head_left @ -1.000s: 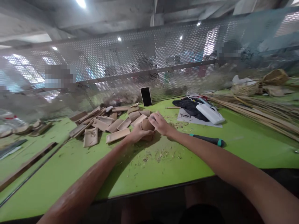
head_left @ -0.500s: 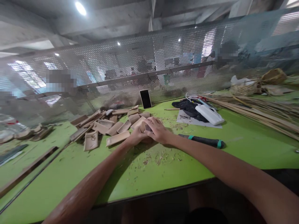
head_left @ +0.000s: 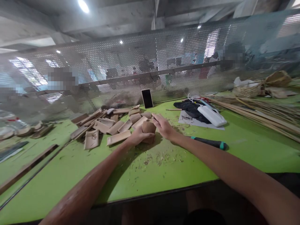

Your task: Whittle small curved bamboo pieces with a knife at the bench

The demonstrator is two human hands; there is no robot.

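Note:
A brown bamboo piece (head_left: 149,127) stands over the green table at the centre, with my left hand (head_left: 138,135) wrapped round its left side. Just right of it is my right hand (head_left: 163,126), its fingers bent and pointing up and left past the piece's upper edge. Something small and dark shows at those fingertips, too small to name. Pale shavings (head_left: 161,158) are scattered in front of both hands. Behind my left hand lies a pile of curved bamboo pieces (head_left: 115,128).
To the right lie a black tool with green bands (head_left: 208,142), a white power bank (head_left: 212,115) on dark cloth, and long bamboo strips (head_left: 262,114). A dark-screened tablet (head_left: 147,98) leans at the mesh screen (head_left: 131,68). A wooden bar (head_left: 28,167) lies left.
My right hand has come away from the bamboo piece to the right, uncovering more of it. My left hand still holds it. The view has shifted slightly.

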